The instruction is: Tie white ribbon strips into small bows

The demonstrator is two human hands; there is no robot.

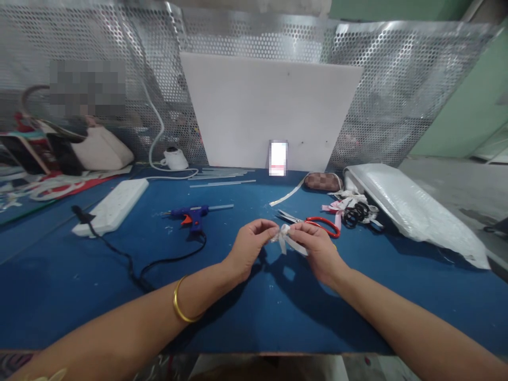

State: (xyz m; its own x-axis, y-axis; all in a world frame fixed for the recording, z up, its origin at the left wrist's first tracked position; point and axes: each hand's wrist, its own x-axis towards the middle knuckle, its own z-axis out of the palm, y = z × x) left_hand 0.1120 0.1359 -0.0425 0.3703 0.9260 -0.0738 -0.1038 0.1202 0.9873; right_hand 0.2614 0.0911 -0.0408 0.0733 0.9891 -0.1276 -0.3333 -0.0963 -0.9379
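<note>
A small white ribbon bow (284, 233) is pinched between my two hands above the blue table, its tails hanging down. My left hand (251, 244), on the arm with a gold bangle (181, 301), grips the bow's left side with thumb and fingertips. On the other side, my right hand (317, 248) is closed on the bow's right part, with a ribbon tail passing beneath the fingers. Just behind my right hand lie red-handled scissors (323, 225), blades pointing left. To the left of my hands rests a blue glue gun (194, 216) with a clear glue stick in its back.
A white power strip (115, 206) and black cord lie left. Several glue sticks (222, 183), a phone (278, 157) against a white board (270, 106), and a checkered pouch (323, 182) are behind. Ribbons and black hair ties (355, 214) sit near a plastic-wrapped package (416, 206).
</note>
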